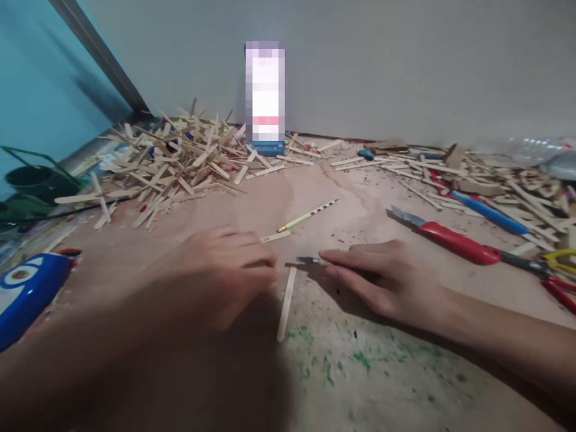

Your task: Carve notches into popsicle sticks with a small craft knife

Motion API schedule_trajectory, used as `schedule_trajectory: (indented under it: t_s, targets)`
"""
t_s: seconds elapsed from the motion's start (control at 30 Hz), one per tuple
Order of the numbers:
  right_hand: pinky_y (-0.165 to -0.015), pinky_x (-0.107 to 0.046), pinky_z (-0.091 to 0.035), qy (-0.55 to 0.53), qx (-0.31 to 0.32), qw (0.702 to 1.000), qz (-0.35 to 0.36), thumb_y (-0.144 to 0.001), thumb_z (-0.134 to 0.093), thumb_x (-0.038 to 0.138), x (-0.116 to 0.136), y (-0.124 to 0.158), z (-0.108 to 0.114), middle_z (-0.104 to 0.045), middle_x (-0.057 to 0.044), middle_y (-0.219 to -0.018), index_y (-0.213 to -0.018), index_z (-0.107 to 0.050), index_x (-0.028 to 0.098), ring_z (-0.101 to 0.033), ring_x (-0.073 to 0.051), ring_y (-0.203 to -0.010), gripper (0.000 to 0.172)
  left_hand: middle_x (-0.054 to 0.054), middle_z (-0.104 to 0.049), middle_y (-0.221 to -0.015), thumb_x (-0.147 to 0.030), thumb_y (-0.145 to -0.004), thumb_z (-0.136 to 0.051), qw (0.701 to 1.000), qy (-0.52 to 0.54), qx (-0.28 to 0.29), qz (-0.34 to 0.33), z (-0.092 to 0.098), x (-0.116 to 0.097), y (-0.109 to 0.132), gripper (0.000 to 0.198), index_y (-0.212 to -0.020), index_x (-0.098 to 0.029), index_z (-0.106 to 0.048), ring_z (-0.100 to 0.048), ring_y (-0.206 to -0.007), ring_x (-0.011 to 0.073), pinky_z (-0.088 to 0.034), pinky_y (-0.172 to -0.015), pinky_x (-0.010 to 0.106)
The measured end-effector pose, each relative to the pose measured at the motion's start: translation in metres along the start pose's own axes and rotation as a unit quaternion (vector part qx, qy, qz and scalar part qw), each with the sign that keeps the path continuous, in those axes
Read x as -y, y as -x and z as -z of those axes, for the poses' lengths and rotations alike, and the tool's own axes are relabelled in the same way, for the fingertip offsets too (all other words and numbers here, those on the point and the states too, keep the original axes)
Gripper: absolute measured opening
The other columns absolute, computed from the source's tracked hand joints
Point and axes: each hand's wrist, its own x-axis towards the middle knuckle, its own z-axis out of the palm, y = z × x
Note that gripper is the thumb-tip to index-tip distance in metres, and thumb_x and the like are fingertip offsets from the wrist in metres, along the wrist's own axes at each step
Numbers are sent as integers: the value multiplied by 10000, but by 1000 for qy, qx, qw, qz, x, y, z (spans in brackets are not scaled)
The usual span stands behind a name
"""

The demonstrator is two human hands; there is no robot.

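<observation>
My left hand [220, 273] rests knuckles-up on the worn board, fingers curled under, its fingertips beside the top end of a pale wooden craft stick [286, 305] lying lengthwise toward me. What the fingers hold, if anything, is hidden. My right hand [382, 276] lies flat with the fingers together over a small tool [312, 261], whose dark metal tip sticks out to the left, just right of the stick's top end. A short stick piece [275, 237] and a yellow striped pencil [307, 216] lie just beyond the hands.
A big heap of craft sticks [180, 159] fills the back left, more sticks [495, 180] the back right. A red-handled knife [445, 237] and a blue-handled tool [488, 213] lie at right. A blue object [27, 288] sits at left. A blurred upright item [265, 96] stands against the wall.
</observation>
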Motion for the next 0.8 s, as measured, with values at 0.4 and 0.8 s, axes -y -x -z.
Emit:
schedule_trajectory:
  t_s: [0.4, 0.8]
  targets:
    - [-729, -187, -752, 103, -52, 992, -41, -1280, -845, 295, -6, -2, 8, -1011, -64, -1207, -1397, -1018, 231, -988, -201, -886, 218, 41, -933, -1533, -7, -1290, -486, 998, -1, -32, -60, -4, 5, 2, 420, -1528, -200, -773, -857, -1415, 213, -564, -1412, 395]
    - [-759, -224, -755, 95, -62, 992, -59, -1250, -888, 306, -3, -4, 6, -1013, -52, -1179, -1380, -1040, 255, -976, -198, -879, 206, -27, -937, -1402, -80, -1298, -503, 998, 26, -49, -35, -15, 1, 12, 381, -1415, -274, -810, -849, -1288, 192, -616, -1240, 361]
